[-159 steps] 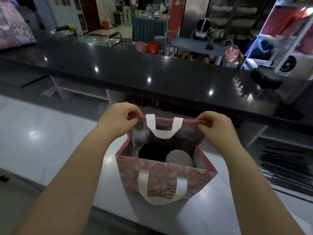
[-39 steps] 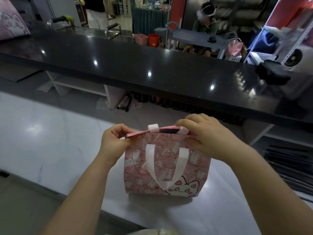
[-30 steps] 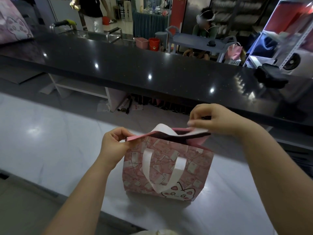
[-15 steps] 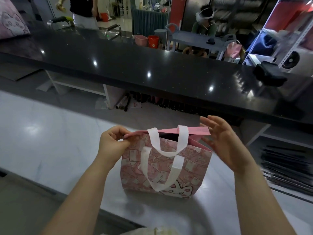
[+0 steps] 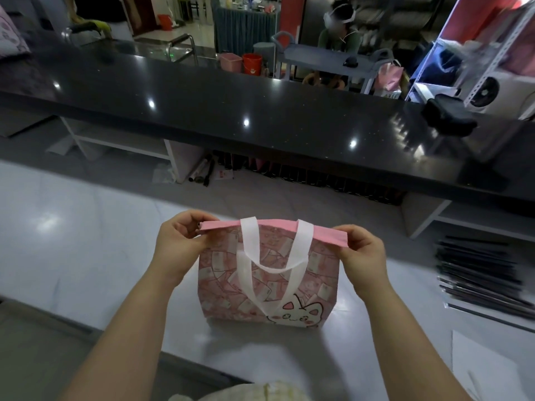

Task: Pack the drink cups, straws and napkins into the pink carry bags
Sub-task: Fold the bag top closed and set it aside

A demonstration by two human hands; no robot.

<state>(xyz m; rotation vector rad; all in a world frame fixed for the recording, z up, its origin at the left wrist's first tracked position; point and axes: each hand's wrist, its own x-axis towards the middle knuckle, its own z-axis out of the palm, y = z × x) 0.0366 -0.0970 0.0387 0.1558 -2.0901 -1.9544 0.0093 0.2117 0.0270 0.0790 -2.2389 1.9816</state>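
Head view puts the pink bag (image 5: 269, 290) in the lower middle of the frame, standing upright on the white counter (image 5: 86, 241) with its cat print facing me. My left hand (image 5: 179, 244) pinches the left corner of the top edge (image 5: 278, 226), thumb and fingers curled together on the pink strip. My right hand (image 5: 359, 256) pinches the right corner the same way, so the mouth is pressed flat and closed between them. I cannot see inside, so whatever is packed is hidden. The white handles (image 5: 249, 241) droop limply down the front face, one loop over the other, and the walls bow a little, so I judge the material to be thin, soft and light, able to take a crease but not to stand firm on its own. Any weight would come from the contents, and I expect drink cups to tip or spill if the bag leans or gets squeezed at the sides. I would lift it by both handles gathered together at the top centre, or cradle the base, and leave the patterned walls alone.
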